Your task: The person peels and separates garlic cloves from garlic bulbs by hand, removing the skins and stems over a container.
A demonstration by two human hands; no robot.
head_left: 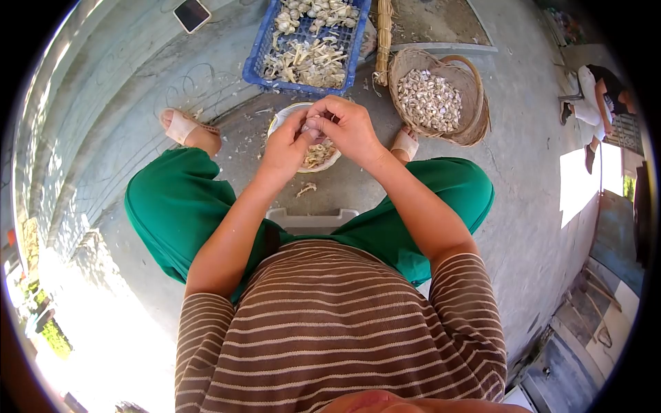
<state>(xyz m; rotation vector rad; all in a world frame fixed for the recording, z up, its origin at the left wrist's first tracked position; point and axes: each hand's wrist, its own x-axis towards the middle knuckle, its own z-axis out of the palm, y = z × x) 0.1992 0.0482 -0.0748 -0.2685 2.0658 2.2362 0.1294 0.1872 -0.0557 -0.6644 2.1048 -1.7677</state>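
Observation:
Over a pale bowl (332, 162) with dry garlic skins and stalks in it, my two hands meet with their fingers closed. My left hand (284, 143) and my right hand (348, 127) pinch a small whitish piece of garlic (312, 129) between thumbs and fingertips; most of it is hidden by the fingers. Beyond the bowl, a blue plastic crate (252, 71) bears garlic bulbs (323, 9) at its far end and a heap of dry stalks and skins (310, 63) nearer me. A wicker basket (401, 60) at the right holds many separated garlic cloves (430, 100).
A bundle of dry straw (383, 41) lies between crate and basket. A phone or tablet (191, 15) rests on the concrete at upper left. Scraps of skin (306, 189) litter the floor near my sandalled feet. Another person (597, 103) sits at far right.

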